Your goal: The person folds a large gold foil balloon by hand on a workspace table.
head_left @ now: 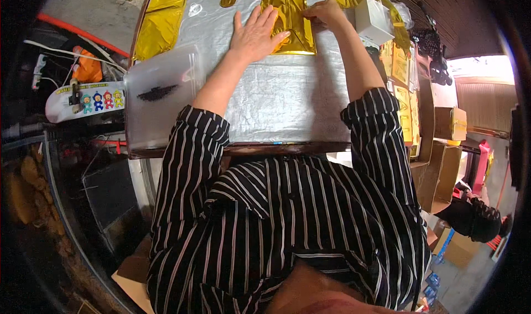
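Note:
A flat gold foil piece [297,29], shiny and creased like an uninflated foil balloon, lies on the silvery covered table [276,101]. My left hand [255,36] rests flat on its left side, fingers spread. At the foil's upper right edge is my right hand [327,12], its fingers bent and closed on the edge, with the fingertips partly hidden. More gold foil [163,24] is spread over the table's far left corner, and other pieces reach across the far edge.
A translucent plastic bin [160,112] with small black bits stands at the table's left. A white box [373,21] is beyond my right forearm, near flat yellow packages [406,112]. Left of the table is a white skateboard deck [88,101]; cardboard boxes [442,170] stand to the right.

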Available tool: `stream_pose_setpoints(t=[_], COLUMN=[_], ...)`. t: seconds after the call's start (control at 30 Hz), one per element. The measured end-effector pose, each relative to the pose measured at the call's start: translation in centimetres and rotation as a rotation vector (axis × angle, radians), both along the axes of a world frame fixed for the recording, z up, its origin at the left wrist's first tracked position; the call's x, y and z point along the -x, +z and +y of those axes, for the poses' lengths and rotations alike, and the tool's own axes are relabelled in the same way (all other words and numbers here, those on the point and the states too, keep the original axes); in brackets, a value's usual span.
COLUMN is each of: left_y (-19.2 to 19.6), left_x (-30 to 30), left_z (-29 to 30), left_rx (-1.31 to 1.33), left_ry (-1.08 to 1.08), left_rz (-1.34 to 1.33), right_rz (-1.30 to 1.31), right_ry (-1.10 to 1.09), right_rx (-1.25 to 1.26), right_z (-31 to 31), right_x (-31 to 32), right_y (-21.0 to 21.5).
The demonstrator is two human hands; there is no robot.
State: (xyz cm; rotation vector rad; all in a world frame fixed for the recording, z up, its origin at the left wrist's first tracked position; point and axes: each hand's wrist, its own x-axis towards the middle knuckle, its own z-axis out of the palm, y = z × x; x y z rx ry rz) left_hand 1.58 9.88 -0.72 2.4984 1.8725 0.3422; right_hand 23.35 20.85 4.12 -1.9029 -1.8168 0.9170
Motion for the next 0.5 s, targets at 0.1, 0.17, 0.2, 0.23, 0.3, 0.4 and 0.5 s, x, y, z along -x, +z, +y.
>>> stream_pose_setpoints(t=[0.1,0.17,0.2,0.23,0.3,0.4,0.5], left_y=[-0.1,0.2,0.4,0.6,1.4,2.3,2.6], left_x=[0.1,0.0,0.0,0.0,0.2,0.6,1.7], left_z=[-0.1,0.1,0.2,0.4,1.1,1.9,1.6], left_rx=[0.005,0.014,-0.054,-0.122,-0.145,-0.01,0.375], left_ry=[0.007,0.004,-0.01,-0.025,0.016,0.175,-0.175], left_rz=[-0.004,-0.012,-0.121,-0.23,-0.495,-0.861,-1.542], right_rz=[0.561,0.559,0.695,0.831,0.887,0.928,0.893], right_ry=[-0.024,-0.068,-0.053,-0.037,0.036,0.125,0.202], right_rx=[0.145,0.186,0.223,0.258,0.267,0.216,0.145], right_z=[-0.5,-0.2,-0.3,-0.3,-0.2,-1.2,-4.0], right_x=[-0.2,-0.6,-1.1,-1.6,-2.9,-3.4,-3.1], right_y=[0.4,0.2,-0.3,-0.6,-0.7,0.1,3.1])
